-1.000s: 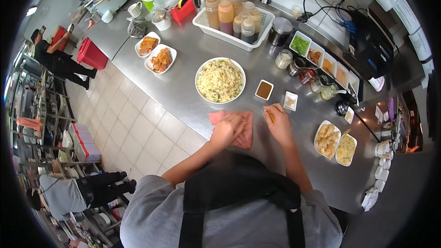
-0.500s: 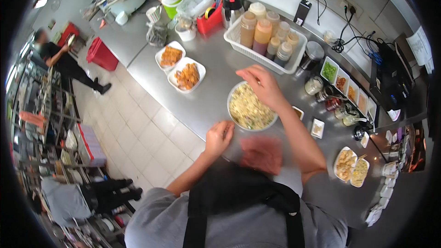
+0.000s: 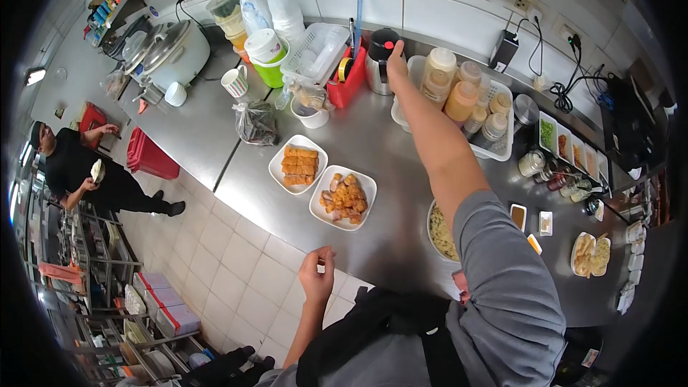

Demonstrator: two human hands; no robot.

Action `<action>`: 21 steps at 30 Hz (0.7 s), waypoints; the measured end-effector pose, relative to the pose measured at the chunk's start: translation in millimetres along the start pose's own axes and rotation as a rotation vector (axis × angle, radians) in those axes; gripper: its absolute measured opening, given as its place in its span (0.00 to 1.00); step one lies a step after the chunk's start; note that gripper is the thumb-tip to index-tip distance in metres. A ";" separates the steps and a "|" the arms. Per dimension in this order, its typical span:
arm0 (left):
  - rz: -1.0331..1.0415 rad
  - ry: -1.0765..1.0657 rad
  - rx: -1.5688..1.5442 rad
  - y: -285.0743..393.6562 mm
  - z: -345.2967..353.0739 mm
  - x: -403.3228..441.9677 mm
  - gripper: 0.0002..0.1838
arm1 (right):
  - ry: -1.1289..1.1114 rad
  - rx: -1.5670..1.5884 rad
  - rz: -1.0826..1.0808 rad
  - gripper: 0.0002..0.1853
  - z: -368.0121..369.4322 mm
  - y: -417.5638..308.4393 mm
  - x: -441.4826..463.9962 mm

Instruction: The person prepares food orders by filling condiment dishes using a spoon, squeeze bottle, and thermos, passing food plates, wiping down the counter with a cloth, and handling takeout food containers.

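Thermos jug (image 3: 376,72) stands upright by the back edge of the steel table (image 3: 380,143), between a red caddy (image 3: 344,94) with a roll of tape (image 3: 346,67) in it and a white plastic basket (image 3: 508,140) of squeeze bottles (image 3: 460,102). From where I stand, the worker's right hand (image 3: 395,68) is at the jug's basket-facing side, up near the black lid; its fingers are partly hidden, so I can't tell whether they are closed around the handle. That arm stretches clear across the table, the forearm passing over the basket's near end, while the grey sleeve (image 3: 502,258) covers much of a bowl of fried rice (image 3: 441,236) near the front edge. The left hand (image 3: 317,276) is well apart from the jug, down at the table's front edge, fingers half curled, with nothing that I can see in it. Just past that hand, on the table, two white dishes sit side by side: one (image 3: 275,163) with golden fried strips (image 3: 299,165), the other (image 3: 371,190) with fried chunks (image 3: 345,199). Over beyond the front edge, a co-worker in black (image 3: 118,179) stands on the tiled floor near a red bin (image 3: 152,152).
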State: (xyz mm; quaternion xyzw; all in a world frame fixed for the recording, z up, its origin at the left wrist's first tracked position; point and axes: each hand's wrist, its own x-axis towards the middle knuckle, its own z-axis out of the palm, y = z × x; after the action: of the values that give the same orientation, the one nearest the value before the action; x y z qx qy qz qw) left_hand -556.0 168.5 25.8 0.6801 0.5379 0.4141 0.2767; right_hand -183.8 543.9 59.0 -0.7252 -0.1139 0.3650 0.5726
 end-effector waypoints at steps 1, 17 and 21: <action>-0.012 -0.004 0.006 -2.5 -4.3 4.2 0.03 | 0.004 -0.001 0.000 0.56 2.8 0.0 -3.2; 0.365 -0.206 -0.193 54.7 38.3 51.6 0.05 | -0.113 0.522 -0.360 0.34 -93.5 -50.0 -178.5; 0.473 -0.350 -0.271 89.2 69.3 35.0 0.07 | -0.157 0.529 -0.376 0.26 -208.6 -65.0 -255.1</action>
State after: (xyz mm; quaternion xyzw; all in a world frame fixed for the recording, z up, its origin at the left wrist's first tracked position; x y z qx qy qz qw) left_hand -448.8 183.1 73.5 0.8042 0.2492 0.4115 0.3492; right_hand -210.3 259.9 236.4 -0.4873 -0.1906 0.3246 0.7879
